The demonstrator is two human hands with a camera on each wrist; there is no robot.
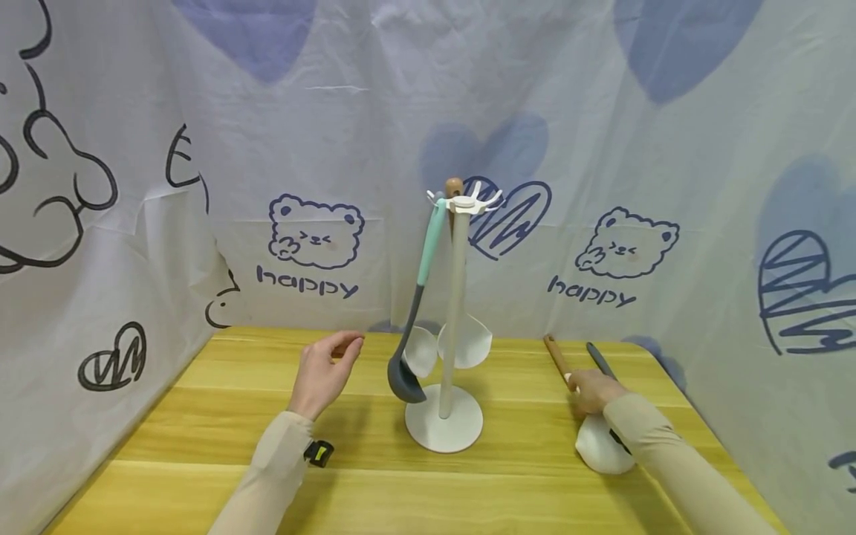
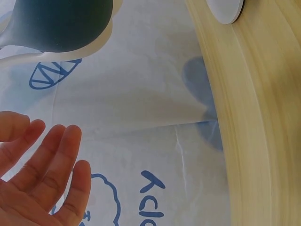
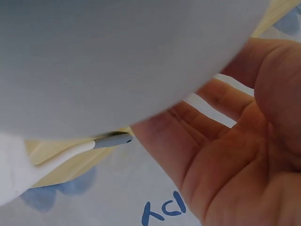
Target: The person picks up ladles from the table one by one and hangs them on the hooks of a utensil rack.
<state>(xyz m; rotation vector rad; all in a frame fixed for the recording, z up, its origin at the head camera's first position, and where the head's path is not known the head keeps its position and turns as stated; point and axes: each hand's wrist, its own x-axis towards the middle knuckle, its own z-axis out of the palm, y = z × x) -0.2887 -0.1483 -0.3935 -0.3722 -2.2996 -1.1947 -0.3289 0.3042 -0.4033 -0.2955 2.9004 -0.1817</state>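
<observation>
My left hand (image 1: pixel 322 377) hovers over the table to the left of the rack, fingers loosely bent and holding nothing. In the left wrist view its fingers (image 2: pixel 70 146) are apart below the dark bowl of a ladle (image 2: pixel 63 23). That ladle, with a teal handle (image 1: pixel 431 241), hangs from the white utensil rack (image 1: pixel 451 312). At the right of the table, my right hand (image 1: pixel 594 390) grips a white ladle (image 1: pixel 604 446) near its neck, its wooden handle (image 1: pixel 557 357) pointing away. In the right wrist view the ladle's bowl (image 3: pixel 117 66) hides part of the fingers.
A utensil with a grey handle (image 1: pixel 602 362) lies beside my right hand; its white neck (image 3: pixel 70 153) shows in the right wrist view. White utensils (image 1: pixel 471 342) hang behind the rack's pole, one under a wooden handle (image 1: pixel 454 187). A printed curtain (image 1: pixel 388 111) encloses the wooden table (image 1: pixel 374 498).
</observation>
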